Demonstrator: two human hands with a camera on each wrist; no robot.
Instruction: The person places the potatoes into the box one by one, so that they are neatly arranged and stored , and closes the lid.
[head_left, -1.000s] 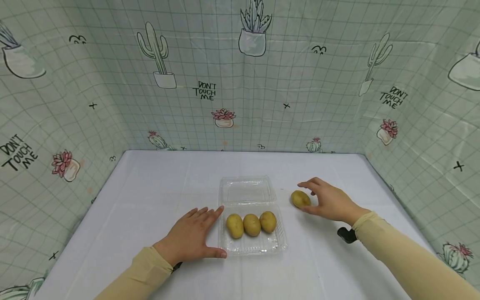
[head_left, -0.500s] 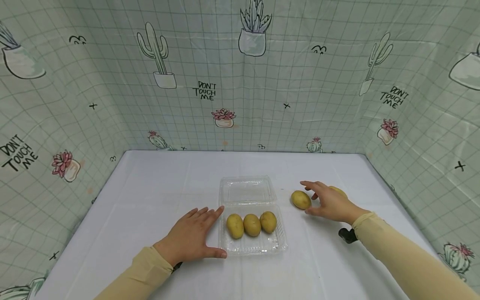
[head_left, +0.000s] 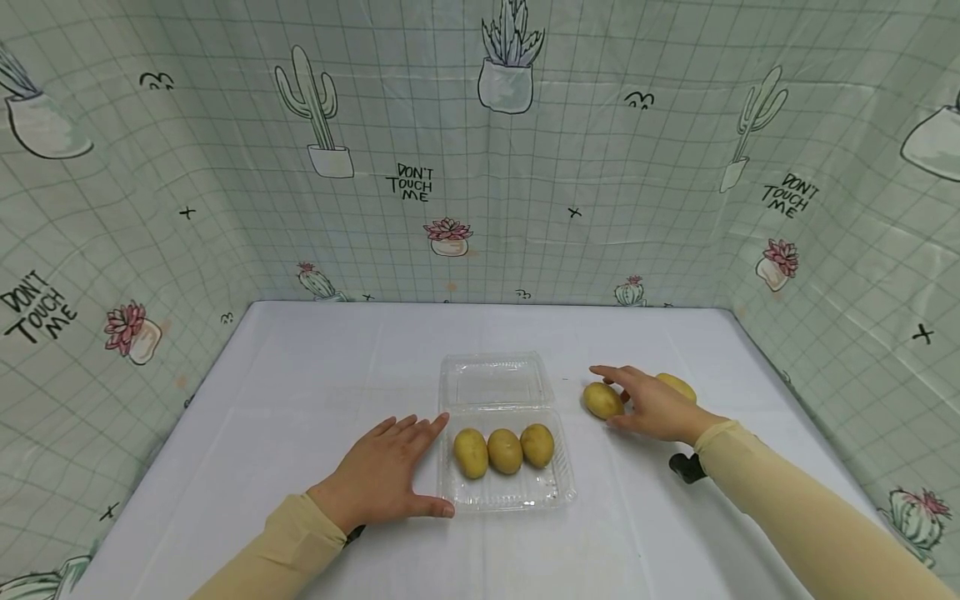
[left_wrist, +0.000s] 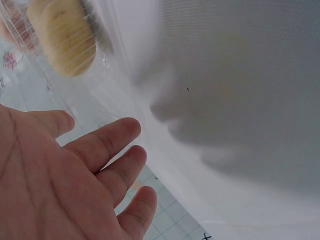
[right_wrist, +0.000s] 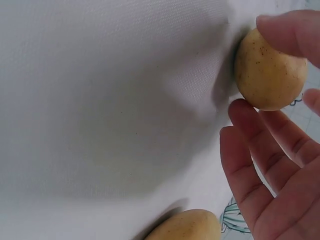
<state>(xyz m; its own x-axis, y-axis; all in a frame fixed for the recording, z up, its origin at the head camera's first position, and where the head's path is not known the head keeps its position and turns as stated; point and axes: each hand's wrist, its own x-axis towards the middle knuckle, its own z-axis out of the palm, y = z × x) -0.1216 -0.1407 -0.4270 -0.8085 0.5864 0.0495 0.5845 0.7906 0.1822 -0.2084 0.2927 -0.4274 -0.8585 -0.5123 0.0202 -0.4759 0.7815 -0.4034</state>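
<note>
Three potatoes (head_left: pixel 505 452) sit in a row inside the base of a clear plastic clamshell box (head_left: pixel 517 497), whose lid (head_left: pixel 495 379) lies folded back. My left hand (head_left: pixel 378 475) is spread at the box's left side, its index fingertip and thumb tip right at the rim. To the right of the box, my right hand (head_left: pixel 656 408) reaches around a loose potato (head_left: pixel 602 401) on the table. In the right wrist view the thumb overlaps that potato (right_wrist: pixel 270 75) and the extended fingers lie along its other side. Another potato (head_left: pixel 678 386) lies partly hidden behind the right hand.
A white cloth (head_left: pixel 322 358) covers the table. Grid-patterned curtains (head_left: pixel 480 192) with cactus drawings enclose its back and sides. Black straps (head_left: pixel 686 468) show at the wrists.
The right hand draws back slightly from the loose potato, uncovering the potato behind, then moves left around the loose potato again. The left hand and the box have stayed put.
</note>
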